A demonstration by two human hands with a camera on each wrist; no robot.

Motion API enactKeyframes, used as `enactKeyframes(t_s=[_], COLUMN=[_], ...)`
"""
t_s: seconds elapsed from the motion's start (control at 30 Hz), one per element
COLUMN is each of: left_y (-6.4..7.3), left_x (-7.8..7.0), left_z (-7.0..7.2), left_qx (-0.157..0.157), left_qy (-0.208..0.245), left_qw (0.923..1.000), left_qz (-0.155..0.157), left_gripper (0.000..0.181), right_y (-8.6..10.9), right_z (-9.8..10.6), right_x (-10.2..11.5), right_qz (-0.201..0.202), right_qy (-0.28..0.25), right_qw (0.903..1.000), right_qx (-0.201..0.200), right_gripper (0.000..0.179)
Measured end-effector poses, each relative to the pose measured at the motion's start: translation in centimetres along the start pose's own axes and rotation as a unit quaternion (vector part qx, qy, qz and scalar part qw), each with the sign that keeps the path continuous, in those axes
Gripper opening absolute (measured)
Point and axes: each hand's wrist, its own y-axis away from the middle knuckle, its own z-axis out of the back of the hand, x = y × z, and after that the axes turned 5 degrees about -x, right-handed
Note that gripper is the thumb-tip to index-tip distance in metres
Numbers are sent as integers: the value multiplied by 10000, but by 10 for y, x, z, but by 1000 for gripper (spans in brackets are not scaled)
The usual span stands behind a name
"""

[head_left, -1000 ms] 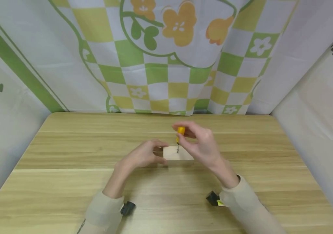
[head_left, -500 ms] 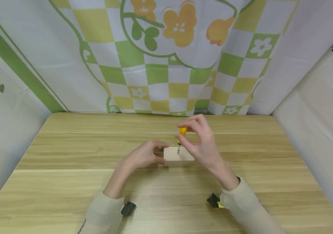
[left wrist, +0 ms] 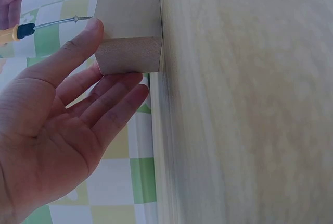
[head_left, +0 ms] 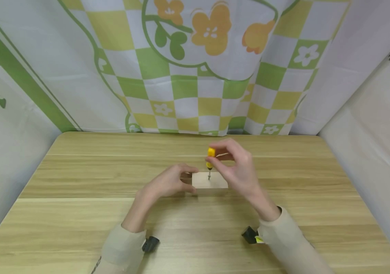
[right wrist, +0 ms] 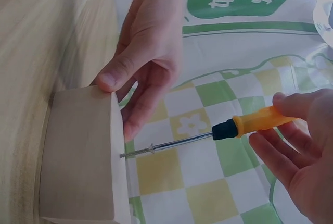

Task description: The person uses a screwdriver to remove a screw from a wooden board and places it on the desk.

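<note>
A pale wooden block (head_left: 200, 183) lies on the table. My left hand (head_left: 167, 180) grips its left end, thumb on the near side and fingers at the far side. My right hand (head_left: 240, 167) pinches the yellow handle of a screwdriver (right wrist: 263, 120) between thumb and fingers. The screwdriver's metal shaft comes down to a screw (right wrist: 138, 152) that stands upright in the block's top face. Most of the screw's thread shows above the wood in the right wrist view. From the left wrist, the block's end face (left wrist: 129, 56) shows close to the left fingertips.
The wood-grain table (head_left: 78, 228) runs out around both hands. A curtain with green and yellow checks (head_left: 184, 87) hangs along its far edge. White sheets (head_left: 379, 125) hang at both sides. A black wrist device (head_left: 150, 244) sits at each cuff.
My right fingers have shifted around the screwdriver handle, which leaned right half a second ago and is more upright now. The right hand rose, then lowered slightly. Left hand and block stay put.
</note>
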Motion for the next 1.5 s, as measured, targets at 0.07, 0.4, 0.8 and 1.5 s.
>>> enactKeyframes(t_s=[0.07,0.4,0.8,1.5], left_y=[0,1,1,0], left_x=[0,0,-1,-1], left_z=[0,1,1,0], left_qx=[13,42,48,9], left_qy=[18,85,113,24], left_qw=[10000,9999,9998,10000], left_qz=[-10,42,168,55], left_gripper=[64,65,65,65], right_y=[-1,-3,-1,2], right_z=[1,5,5,0], right_x=[0,3,4,10], right_qz=[-97,-353,-485,77], right_qy=[-185,-394,-263,1039], right_qw=[9998,9981,9974,9944], right_qx=[78,317,458,-195], right_gripper=[33,33,34,32])
